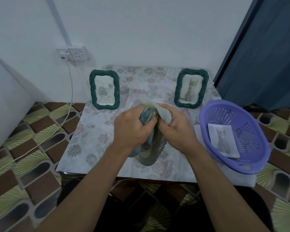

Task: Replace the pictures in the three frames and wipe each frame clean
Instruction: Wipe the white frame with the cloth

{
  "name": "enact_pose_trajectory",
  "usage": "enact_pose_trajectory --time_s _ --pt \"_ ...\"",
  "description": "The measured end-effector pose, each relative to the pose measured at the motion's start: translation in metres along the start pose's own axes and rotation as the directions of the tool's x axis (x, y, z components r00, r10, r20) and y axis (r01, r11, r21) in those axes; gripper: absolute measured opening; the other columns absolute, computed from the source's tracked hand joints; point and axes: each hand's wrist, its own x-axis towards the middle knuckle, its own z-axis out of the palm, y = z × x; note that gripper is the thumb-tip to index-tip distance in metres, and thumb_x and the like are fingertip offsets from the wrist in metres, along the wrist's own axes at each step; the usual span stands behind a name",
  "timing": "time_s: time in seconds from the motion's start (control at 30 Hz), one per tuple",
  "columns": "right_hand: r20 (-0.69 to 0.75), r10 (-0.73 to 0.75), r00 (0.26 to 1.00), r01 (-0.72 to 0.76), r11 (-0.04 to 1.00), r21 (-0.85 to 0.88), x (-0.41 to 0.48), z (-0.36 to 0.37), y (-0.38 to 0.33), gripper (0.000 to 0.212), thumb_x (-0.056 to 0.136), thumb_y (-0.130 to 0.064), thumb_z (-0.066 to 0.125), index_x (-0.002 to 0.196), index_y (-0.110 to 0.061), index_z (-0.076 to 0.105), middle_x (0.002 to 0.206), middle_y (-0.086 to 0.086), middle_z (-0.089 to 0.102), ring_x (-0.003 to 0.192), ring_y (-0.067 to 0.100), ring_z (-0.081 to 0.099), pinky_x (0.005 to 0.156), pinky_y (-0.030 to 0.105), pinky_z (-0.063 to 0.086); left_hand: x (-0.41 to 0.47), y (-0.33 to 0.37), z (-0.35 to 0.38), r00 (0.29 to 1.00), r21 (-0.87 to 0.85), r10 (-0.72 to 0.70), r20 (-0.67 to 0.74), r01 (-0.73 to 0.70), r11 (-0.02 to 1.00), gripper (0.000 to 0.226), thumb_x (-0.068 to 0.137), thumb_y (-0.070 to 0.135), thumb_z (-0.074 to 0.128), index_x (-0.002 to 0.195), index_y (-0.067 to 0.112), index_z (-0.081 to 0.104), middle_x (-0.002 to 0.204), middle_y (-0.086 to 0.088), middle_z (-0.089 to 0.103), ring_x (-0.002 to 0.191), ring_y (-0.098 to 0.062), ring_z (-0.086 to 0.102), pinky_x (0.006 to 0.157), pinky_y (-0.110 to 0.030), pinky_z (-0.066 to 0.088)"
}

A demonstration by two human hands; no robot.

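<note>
- Floral table (90, 139) fills mid-picture; rose frame (104, 89) and cat frame (191, 87) stand upright behind.
- Left hand (132, 128) clutches blue cloth (146, 115).
- Right hand (176, 129) grips blurred third frame (155, 153), centre.

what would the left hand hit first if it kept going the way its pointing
The left hand, gripping the blue cloth, points forward and rightward. It would first meet the blurred frame that the right hand holds, right against it; beyond that probably the standing cat frame, though depth is unclear.
</note>
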Motion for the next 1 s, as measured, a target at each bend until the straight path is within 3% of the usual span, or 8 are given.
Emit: enact_pose_trajectory --time_s 0.17,0.27,0.43,0.57,0.7,0.83,1.0 --pt "0.005 -0.029 1.0 0.03 0.996 -0.086 0.001 0.002 -0.003 0.038 0.095 -0.009 0.061 0.133 -0.009 0.061 0.122 -0.001 0.069 0.112 0.004 0.064 0.094 0.017 0.049 0.014 -0.001 -0.01 0.979 -0.029 -0.192 -0.069 0.191 0.981 0.035 0.086 0.046 0.049 0.061 0.024 0.04 0.052 0.009 0.039 0.051 -0.013 0.039 0.052 -0.024 0.026" --pt "0.012 -0.048 0.999 0.049 0.99 -0.134 0.001 0.003 -0.004 0.038 0.095 -0.007 0.06 0.132 -0.01 0.062 0.121 -0.002 0.069 0.111 0.002 0.063 0.093 0.012 0.048 0.014 0.005 -0.01 0.962 -0.032 -0.271 -0.043 0.269 0.962 0.035 0.084 0.044 0.051 0.058 0.026 0.038 0.053 0.008 0.042 0.053 -0.013 0.042 0.054 -0.028 0.028" --pt "0.006 -0.048 0.999 0.048 0.988 -0.149 -0.003 -0.001 -0.005 0.039 0.092 0.0 0.057 0.128 -0.012 0.064 0.114 -0.007 0.07 0.105 -0.004 0.063 0.09 0.008 0.045 0.003 0.015 -0.004 0.977 -0.077 -0.207 0.041 0.21 0.975 0.035 0.083 0.045 0.053 0.057 0.028 0.037 0.053 0.008 0.042 0.053 -0.011 0.042 0.055 -0.027 0.035" --pt "0.027 -0.062 0.998 0.066 0.984 -0.164 -0.005 0.002 -0.006 0.035 0.094 -0.013 0.061 0.129 -0.014 0.064 0.111 -0.014 0.067 0.102 -0.017 0.059 0.087 0.005 0.044 0.017 0.009 -0.012 0.961 -0.017 -0.275 -0.005 0.275 0.961 0.037 0.082 0.046 0.051 0.055 0.025 0.037 0.053 0.006 0.043 0.054 -0.016 0.044 0.056 -0.029 0.033" --pt "0.025 -0.064 0.998 0.067 0.981 -0.179 -0.002 0.006 -0.006 0.038 0.092 -0.01 0.059 0.129 -0.017 0.064 0.11 -0.016 0.067 0.102 -0.014 0.06 0.088 0.008 0.046 0.019 0.013 -0.013 0.945 0.035 -0.324 -0.034 0.325 0.945 0.039 0.082 0.048 0.049 0.055 0.023 0.035 0.052 0.006 0.043 0.052 -0.015 0.043 0.056 -0.029 0.032" --pt "-0.015 -0.057 0.998 0.053 0.986 -0.16 0.0 0.007 -0.005 0.038 0.092 -0.007 0.056 0.128 -0.015 0.064 0.115 -0.008 0.07 0.107 -0.001 0.064 0.094 0.014 0.048 0.004 0.02 -0.007 0.955 0.016 -0.294 0.034 0.294 0.956 0.037 0.082 0.047 0.049 0.056 0.026 0.035 0.053 0.007 0.042 0.053 -0.009 0.042 0.052 -0.025 0.029" --pt "0.013 -0.044 0.999 0.046 0.982 -0.183 -0.007 0.008 -0.006 0.035 0.095 -0.007 0.06 0.129 -0.016 0.064 0.11 -0.011 0.069 0.101 -0.009 0.063 0.086 0.008 0.047 0.014 0.011 -0.014 0.947 0.04 -0.32 0.013 0.32 0.947 0.039 0.081 0.048 0.048 0.055 0.021 0.038 0.052 0.005 0.044 0.051 -0.013 0.043 0.055 -0.029 0.032"
